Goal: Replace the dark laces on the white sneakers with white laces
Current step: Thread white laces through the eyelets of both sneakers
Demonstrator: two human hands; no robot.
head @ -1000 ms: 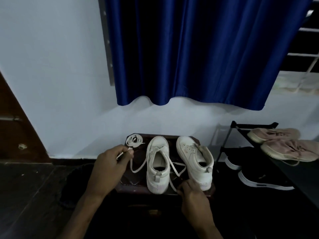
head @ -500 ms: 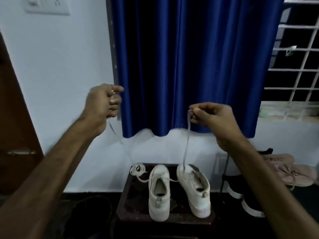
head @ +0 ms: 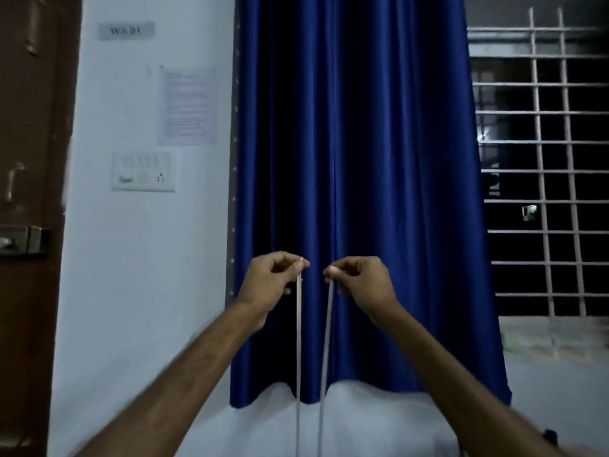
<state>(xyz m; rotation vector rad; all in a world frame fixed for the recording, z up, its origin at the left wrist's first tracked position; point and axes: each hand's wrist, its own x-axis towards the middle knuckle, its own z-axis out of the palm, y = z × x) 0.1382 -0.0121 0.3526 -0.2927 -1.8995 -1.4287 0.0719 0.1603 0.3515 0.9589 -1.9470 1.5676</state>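
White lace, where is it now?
Centre of the head view: white lace hangs in two strands before the blue curtain, pinched by left hand and right hand.

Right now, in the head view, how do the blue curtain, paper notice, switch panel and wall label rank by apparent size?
1. blue curtain
2. paper notice
3. switch panel
4. wall label
All seem about equally far, so nearness hardly skews this.

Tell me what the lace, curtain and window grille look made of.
Lace: woven fabric, probably cotton or polyester, matte; it hangs as a thin flat band.
Curtain: satin-like cloth, with glossy highlights along its folds.
Grille: likely painted metal, in thin rigid pale bars.
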